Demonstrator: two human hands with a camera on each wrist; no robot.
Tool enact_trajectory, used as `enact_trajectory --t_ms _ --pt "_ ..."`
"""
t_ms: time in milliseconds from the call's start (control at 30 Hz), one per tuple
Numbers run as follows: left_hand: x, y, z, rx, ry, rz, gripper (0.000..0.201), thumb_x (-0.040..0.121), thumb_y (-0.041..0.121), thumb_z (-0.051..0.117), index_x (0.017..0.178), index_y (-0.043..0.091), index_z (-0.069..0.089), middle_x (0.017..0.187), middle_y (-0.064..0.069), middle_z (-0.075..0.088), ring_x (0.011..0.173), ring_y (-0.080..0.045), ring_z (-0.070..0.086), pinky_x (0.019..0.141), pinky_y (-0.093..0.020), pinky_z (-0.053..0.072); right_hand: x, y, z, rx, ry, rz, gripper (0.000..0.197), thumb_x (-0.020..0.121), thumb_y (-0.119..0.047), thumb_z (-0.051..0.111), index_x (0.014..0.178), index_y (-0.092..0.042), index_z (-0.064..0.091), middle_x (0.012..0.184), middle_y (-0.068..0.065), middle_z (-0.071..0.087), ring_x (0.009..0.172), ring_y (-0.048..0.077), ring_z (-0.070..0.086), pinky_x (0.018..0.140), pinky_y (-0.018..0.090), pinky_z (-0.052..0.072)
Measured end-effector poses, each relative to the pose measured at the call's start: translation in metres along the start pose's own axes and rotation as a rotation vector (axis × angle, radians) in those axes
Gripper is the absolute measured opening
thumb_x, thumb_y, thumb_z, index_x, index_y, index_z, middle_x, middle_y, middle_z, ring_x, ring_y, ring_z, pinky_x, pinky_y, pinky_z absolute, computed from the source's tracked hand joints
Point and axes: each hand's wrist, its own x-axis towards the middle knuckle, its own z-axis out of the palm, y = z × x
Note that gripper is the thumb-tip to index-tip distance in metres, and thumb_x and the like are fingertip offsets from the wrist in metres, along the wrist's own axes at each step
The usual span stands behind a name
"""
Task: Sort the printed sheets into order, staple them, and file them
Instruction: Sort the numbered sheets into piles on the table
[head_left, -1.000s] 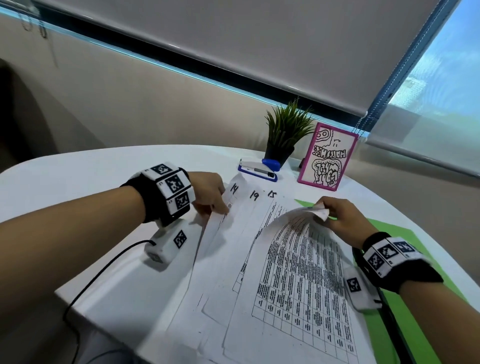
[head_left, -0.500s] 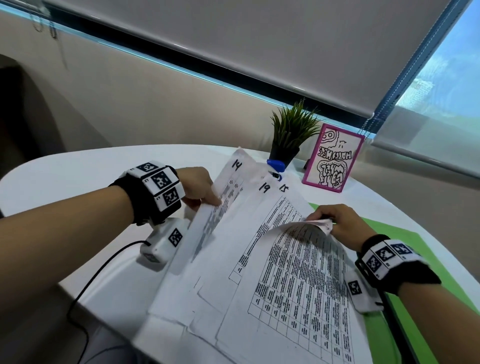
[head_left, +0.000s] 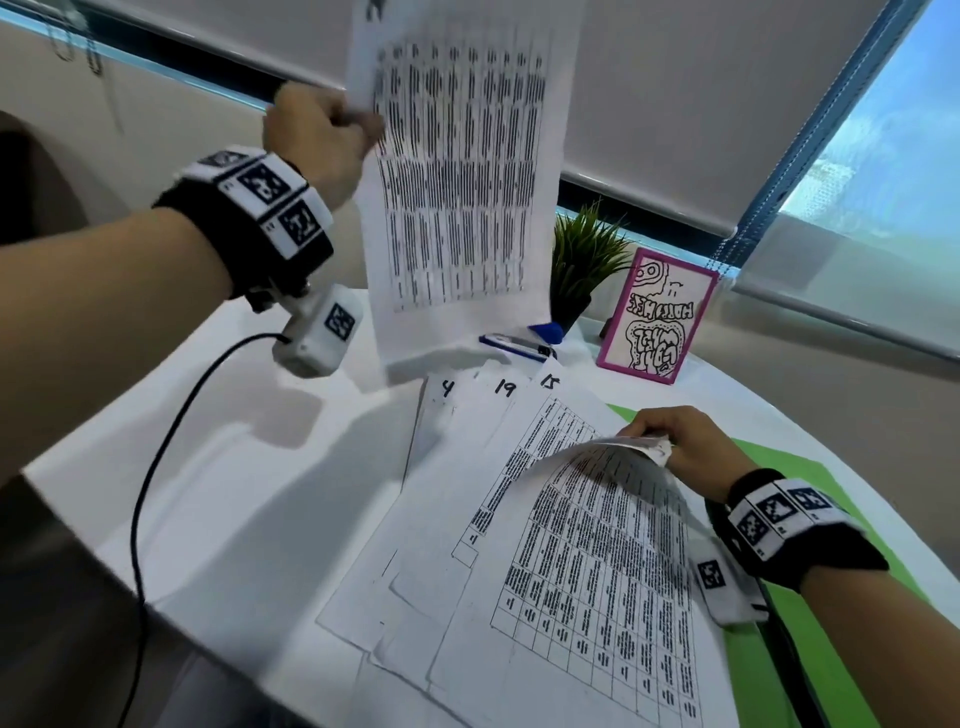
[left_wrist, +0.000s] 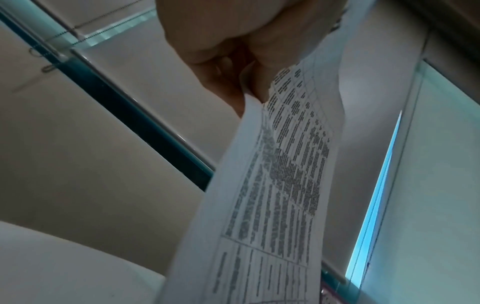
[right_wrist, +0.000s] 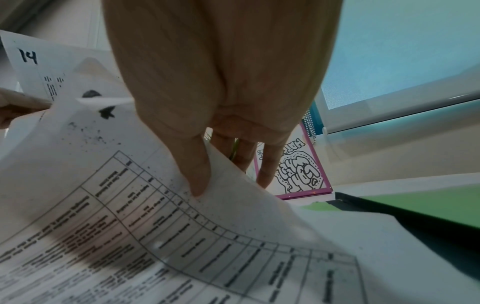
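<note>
My left hand (head_left: 322, 130) is raised high and pinches the edge of one printed sheet (head_left: 457, 176) (left_wrist: 272, 185), which hangs upright above the table; the right wrist view shows "14" on this lifted sheet (right_wrist: 28, 57). Several other printed sheets (head_left: 519, 545) lie fanned on the white table (head_left: 234, 493), with handwritten numbers 4, 19 and 15 at their top edges. With thumb and fingers my right hand (head_left: 670, 441) (right_wrist: 207, 164) pinches the lifted top corner of the uppermost sheet (head_left: 597, 545) (right_wrist: 155, 226). A blue and white stapler (head_left: 514, 345) lies behind the pile.
A green folder (head_left: 779, 649) lies under my right wrist at the table's right side. A small potted plant (head_left: 582, 260) and a pink-framed picture (head_left: 657, 317) stand at the back by the window. A black cable (head_left: 150, 467) runs from my left wrist over the table edge.
My left hand has pulled the sheet marked 14 out of the pile and raised it high above the table. My right hand still holds the top sheet's corner.
</note>
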Motion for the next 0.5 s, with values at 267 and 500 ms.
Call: enact_trajectory --t_ms 267,500 --pt "-0.020 -0.009 0.035 -0.109 -0.202 -0.053 0.028 0.079 0.032 0.073 0.095 0.009 0.076 0.082 -0.004 0.072 0.076 -0.015 0.066 0.080 -0.041 0.059 -0.008 -0.003 -0.008 0.053 0.005 -0.018 0.025 0.083 0.002 0.067 0.081 -0.022 0.075 0.086 -0.010 0.075 0.085 0.004 0.068 0.076 0.017 0.050" --pt "-0.091 -0.025 0.067 0.175 -0.618 0.023 0.022 0.085 0.028 0.073 0.092 0.008 0.078 0.073 -0.010 0.074 0.049 -0.002 0.053 0.059 -0.020 0.041 -0.021 -0.009 -0.021 0.185 0.048 -0.096 0.017 0.084 -0.003 0.071 0.091 -0.018 0.075 0.083 -0.009 0.075 0.074 0.000 0.065 0.066 0.010 0.047"
